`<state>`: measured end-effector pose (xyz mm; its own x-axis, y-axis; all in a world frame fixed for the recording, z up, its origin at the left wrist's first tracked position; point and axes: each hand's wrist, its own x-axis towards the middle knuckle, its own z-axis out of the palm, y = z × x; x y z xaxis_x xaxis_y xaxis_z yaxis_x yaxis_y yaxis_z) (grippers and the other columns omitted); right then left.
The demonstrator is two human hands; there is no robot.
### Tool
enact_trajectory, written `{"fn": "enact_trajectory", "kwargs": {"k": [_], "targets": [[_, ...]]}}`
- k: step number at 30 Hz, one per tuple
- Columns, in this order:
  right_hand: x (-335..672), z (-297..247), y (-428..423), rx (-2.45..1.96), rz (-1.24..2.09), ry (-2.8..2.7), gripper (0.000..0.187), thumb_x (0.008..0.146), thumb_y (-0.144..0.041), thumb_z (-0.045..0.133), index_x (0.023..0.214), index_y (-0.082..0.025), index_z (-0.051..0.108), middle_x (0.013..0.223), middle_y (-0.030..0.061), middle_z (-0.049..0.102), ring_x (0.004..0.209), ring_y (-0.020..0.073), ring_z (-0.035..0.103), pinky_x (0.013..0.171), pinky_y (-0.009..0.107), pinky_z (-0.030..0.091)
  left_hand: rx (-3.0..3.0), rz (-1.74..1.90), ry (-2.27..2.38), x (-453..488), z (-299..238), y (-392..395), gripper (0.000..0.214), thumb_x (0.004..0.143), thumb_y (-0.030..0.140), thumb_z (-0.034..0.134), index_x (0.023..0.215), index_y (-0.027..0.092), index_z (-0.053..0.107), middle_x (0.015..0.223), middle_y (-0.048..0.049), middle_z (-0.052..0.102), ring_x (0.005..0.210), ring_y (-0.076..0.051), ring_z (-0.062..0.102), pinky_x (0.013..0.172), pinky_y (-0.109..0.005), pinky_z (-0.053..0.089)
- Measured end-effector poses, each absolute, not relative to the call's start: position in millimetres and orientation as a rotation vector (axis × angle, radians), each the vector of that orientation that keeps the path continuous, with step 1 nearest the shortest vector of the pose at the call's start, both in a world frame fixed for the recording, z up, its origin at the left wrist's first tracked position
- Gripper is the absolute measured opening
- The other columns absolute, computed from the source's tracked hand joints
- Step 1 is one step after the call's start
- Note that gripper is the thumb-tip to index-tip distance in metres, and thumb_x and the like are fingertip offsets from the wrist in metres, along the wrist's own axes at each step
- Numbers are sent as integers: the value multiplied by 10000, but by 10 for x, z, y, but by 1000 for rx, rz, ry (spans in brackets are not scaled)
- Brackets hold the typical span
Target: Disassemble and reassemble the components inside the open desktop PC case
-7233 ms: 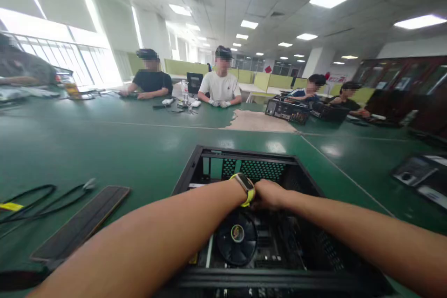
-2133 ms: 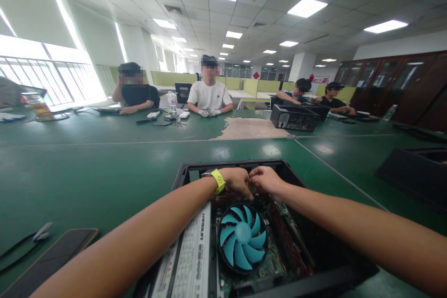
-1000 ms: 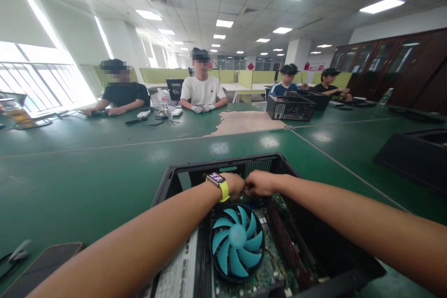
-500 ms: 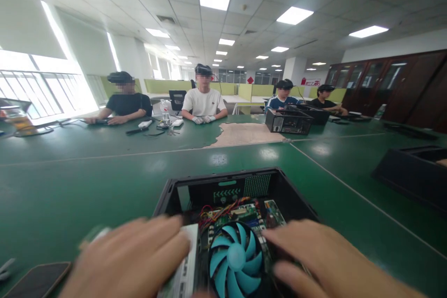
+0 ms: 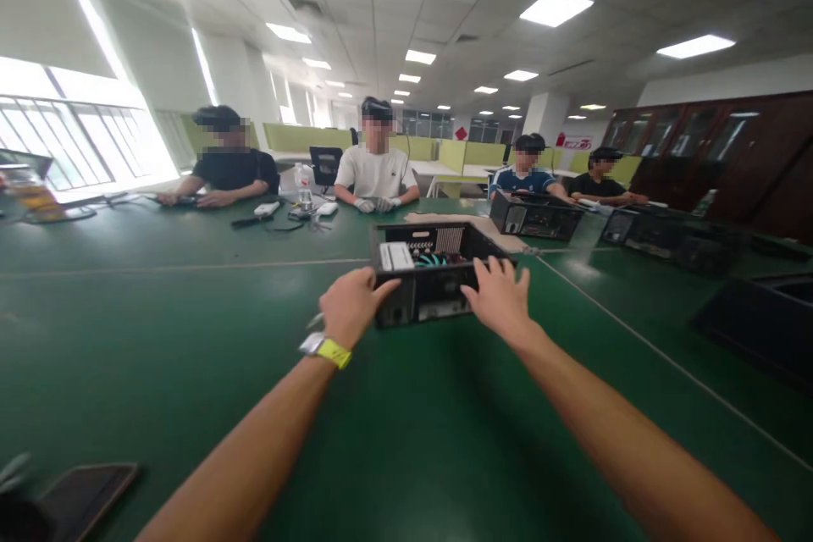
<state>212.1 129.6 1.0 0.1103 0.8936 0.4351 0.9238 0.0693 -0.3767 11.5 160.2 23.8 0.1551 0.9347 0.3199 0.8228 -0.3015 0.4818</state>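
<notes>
An open black computer case (image 5: 427,295) stands on the green table (image 5: 190,330) at arm's length ahead of me. A white-labelled power supply (image 5: 395,256) and a blue cooler fan (image 5: 433,259) show inside it. My left hand (image 5: 351,305), with a yellow-strapped watch (image 5: 328,349) on the wrist, presses its fingers against the case's near left corner. My right hand (image 5: 501,296) lies with spread fingers on the case's near right edge. Neither hand holds anything.
A dark phone (image 5: 82,493) lies at the near left edge. Other open cases stand at the far right (image 5: 534,216), (image 5: 666,239) and close by on the right (image 5: 755,329). Several people sit along the far side with small items (image 5: 279,212) before them.
My hands came out of the case's inside, where they had been pinched together behind the fan. The case now sits much farther from me, with both hands stretched out against its near side.
</notes>
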Motion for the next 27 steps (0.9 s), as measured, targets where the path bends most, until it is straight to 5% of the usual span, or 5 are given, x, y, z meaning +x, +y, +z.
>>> {"fn": "enact_trajectory", "kwargs": {"k": [2,6,14,23,27], "targets": [[1842,28,1249,-1630,42,-1832,497,852,-341,514,1316,-174,459,1390,134,438,1291,304,342,1063,512,257,1999,1155,1432,221,253,1520,436,865,533,456,623,169,460,625,15,471,629,-112,495,577,-223,419],[1582,-253,825,-1205,785,-1696,384,834,-314,530,1202,-203,519,1194,71,593,1074,208,547,904,331,446,1258,1335,684,445,160,1212,374,857,534,294,660,217,277,577,59,291,469,-76,330,432,-184,314],[1727,-795,102,-1257,1023,-1542,339,894,-396,459,1132,-169,541,617,-52,478,450,86,427,450,231,358,1047,1199,713,400,-468,839,221,774,424,432,760,210,380,783,18,500,714,-99,550,674,-227,466],[2010,-836,-243,-1440,1270,-1611,280,852,-383,493,975,-143,570,561,-48,503,448,97,454,440,216,354,1689,644,772,29,-769,544,356,832,494,533,872,144,580,573,55,493,505,-78,443,486,-195,339],[2083,-477,-587,-1537,999,-2118,150,843,-293,509,771,-190,590,643,-29,577,598,114,529,559,224,373,1897,449,649,25,-597,388,373,840,481,545,793,125,645,602,23,551,534,-79,445,501,-198,325]]}}
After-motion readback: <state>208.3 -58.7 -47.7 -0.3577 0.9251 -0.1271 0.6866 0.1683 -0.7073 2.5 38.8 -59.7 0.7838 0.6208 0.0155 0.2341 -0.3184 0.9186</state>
